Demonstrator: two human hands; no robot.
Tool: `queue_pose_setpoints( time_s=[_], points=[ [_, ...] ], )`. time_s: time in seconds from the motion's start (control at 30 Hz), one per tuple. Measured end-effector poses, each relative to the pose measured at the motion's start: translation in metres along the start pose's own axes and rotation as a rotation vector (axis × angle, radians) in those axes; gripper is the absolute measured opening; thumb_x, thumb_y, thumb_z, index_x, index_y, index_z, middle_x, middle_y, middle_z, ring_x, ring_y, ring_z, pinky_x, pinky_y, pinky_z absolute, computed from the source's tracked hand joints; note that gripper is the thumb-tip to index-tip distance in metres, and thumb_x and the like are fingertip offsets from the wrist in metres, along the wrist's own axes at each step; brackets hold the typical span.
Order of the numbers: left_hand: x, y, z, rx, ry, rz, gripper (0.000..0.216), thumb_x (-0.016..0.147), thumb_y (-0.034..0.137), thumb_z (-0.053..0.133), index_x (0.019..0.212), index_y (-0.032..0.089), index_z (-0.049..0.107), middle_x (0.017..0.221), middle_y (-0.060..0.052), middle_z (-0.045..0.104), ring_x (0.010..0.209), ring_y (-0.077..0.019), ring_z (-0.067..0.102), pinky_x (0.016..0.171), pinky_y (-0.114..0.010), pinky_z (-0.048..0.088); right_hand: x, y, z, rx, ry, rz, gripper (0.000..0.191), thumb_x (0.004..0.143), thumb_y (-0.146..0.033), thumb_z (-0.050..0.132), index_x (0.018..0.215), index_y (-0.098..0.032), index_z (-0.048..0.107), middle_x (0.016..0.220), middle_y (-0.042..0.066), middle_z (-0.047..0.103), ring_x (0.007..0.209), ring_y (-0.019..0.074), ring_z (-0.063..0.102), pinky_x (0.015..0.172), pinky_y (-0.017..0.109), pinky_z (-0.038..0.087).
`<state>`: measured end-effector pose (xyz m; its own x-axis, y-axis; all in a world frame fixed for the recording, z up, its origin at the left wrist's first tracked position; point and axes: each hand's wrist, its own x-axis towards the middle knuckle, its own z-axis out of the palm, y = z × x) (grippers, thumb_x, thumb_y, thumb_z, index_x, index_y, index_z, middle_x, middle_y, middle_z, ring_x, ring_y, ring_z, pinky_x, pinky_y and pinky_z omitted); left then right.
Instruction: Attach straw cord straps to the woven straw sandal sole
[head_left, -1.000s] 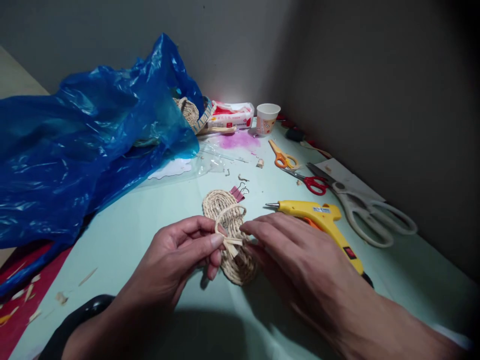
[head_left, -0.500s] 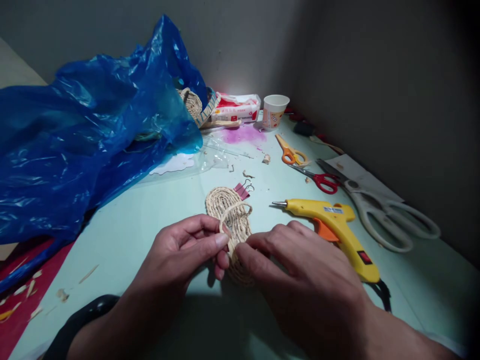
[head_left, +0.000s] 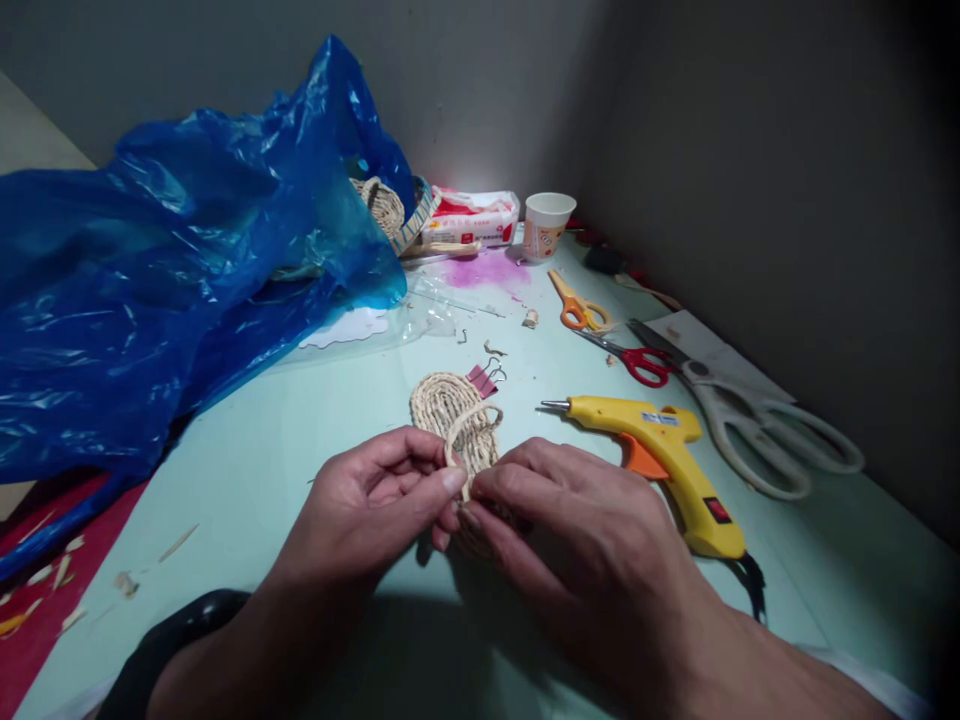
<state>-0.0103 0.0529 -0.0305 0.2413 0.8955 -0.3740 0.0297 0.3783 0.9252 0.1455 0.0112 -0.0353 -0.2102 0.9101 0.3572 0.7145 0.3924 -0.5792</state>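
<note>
A small oval woven straw piece lies on the pale green table, with a looped straw strap arching over it. My left hand pinches the strap's ends between thumb and fingers at the piece's near side. My right hand is closed on the same spot from the right, its fingertips pressed against the strap ends and touching my left thumb. The near half of the woven piece is hidden under both hands. A pink binder clip is clipped to the piece's far edge.
A yellow glue gun lies just right of my hands. Beyond it are white shears, red scissors and orange scissors. A big blue plastic bag fills the left. A paper cup and tissue pack stand by the wall.
My right hand has come in from the right and closed its fingertips on the strap ends beside my left thumb. The strap ends that showed earlier are now covered.
</note>
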Motion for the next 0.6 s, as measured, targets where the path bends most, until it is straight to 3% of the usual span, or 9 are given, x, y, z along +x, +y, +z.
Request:
queue_pose_setpoints(
  time_s=[0.17, 0.43, 0.5, 0.6],
  points=[
    [0.000, -0.001, 0.000, -0.017, -0.013, -0.010, 0.018, 0.072, 0.025, 0.075, 0.074, 0.016, 0.060, 0.052, 0.002, 0.061, 0.050, -0.0104, 0.055, 0.054, -0.022, 0.046, -0.002, 0.002, -0.001, -0.038, -0.007, -0.002, 0.023, 0.092, -0.019, 0.052, 0.075, -0.019, 0.067, 0.071, 0.003, 0.059, 0.061, 0.0135, 0.053, 0.057, 0.025, 0.038],
    [-0.001, 0.003, -0.003, 0.006, -0.061, -0.005, 0.019, 0.068, 0.024, 0.077, 0.071, 0.017, 0.060, 0.054, 0.002, 0.060, 0.053, -0.0114, 0.055, 0.053, -0.022, 0.046, -0.003, 0.008, 0.003, -0.080, 0.014, -0.160, 0.025, 0.095, -0.016, 0.047, 0.077, -0.019, 0.065, 0.069, 0.002, 0.058, 0.061, 0.0137, 0.049, 0.057, 0.027, 0.034],
    [-0.002, 0.004, -0.003, 0.048, -0.028, -0.001, 0.019, 0.068, 0.025, 0.077, 0.071, 0.016, 0.061, 0.053, 0.003, 0.058, 0.050, -0.0096, 0.052, 0.051, -0.020, 0.044, -0.004, 0.009, 0.000, -0.078, 0.041, -0.117, 0.020, 0.095, -0.021, 0.051, 0.078, -0.019, 0.061, 0.069, 0.000, 0.058, 0.060, 0.0130, 0.049, 0.055, 0.027, 0.034],
    [-0.002, 0.004, -0.003, 0.036, 0.006, 0.006, 0.021, 0.067, 0.027, 0.079, 0.071, 0.016, 0.061, 0.053, 0.003, 0.057, 0.051, -0.0086, 0.051, 0.051, -0.019, 0.042, -0.004, 0.009, -0.010, 0.008, 0.080, 0.074, 0.020, 0.092, -0.035, 0.060, 0.083, -0.019, 0.053, 0.067, -0.003, 0.057, 0.055, 0.0107, 0.050, 0.052, 0.024, 0.036]
  ],
)
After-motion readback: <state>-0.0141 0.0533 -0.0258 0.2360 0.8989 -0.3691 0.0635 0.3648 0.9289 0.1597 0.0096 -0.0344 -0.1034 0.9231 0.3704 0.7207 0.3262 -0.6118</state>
